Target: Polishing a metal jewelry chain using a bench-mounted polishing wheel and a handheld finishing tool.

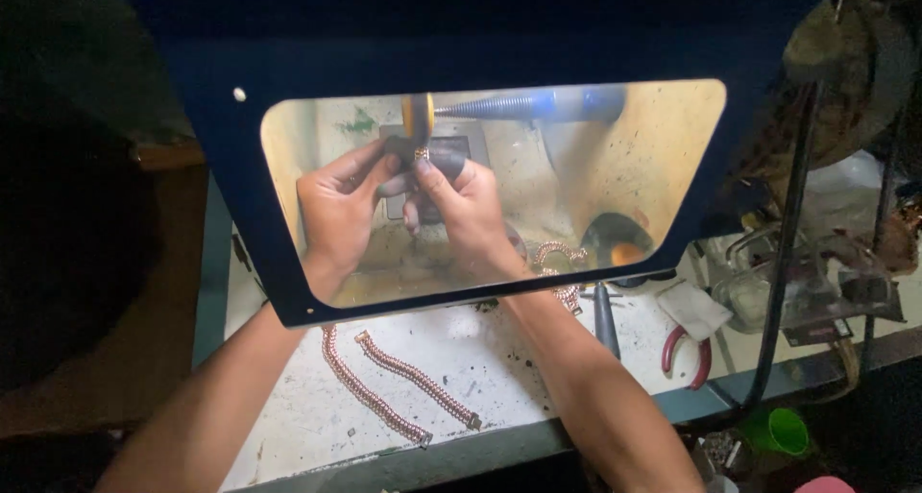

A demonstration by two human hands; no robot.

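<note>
Looking down through a clear shield [672, 119] set in a dark frame, I see both bare hands raised to a spinning polishing wheel [417, 119] on a tapered spindle [499, 106]. My left hand [338, 210] and right hand [469, 208] are closed together, fingertips pinching a small piece of chain jewellery [422, 154] just under the wheel; dark finger guards seem to cover the fingertips, though the glare makes that hard to confirm. The piece looks light, limp and jointed, so I judge it would snag or whip if held loosely; the safe hold is tight on both sides of the short stretch meeting the wheel.

On the white, speckled bench [480, 359] below the shield lie two copper-coloured chain bracelets [384, 383], side by side and apart from the hands. More coiled chain [560, 256] sits behind the shield near my right wrist. Red-handled pliers [684, 351] rest to the right, and a green cup [780, 432] stands by the bench's edge.
</note>
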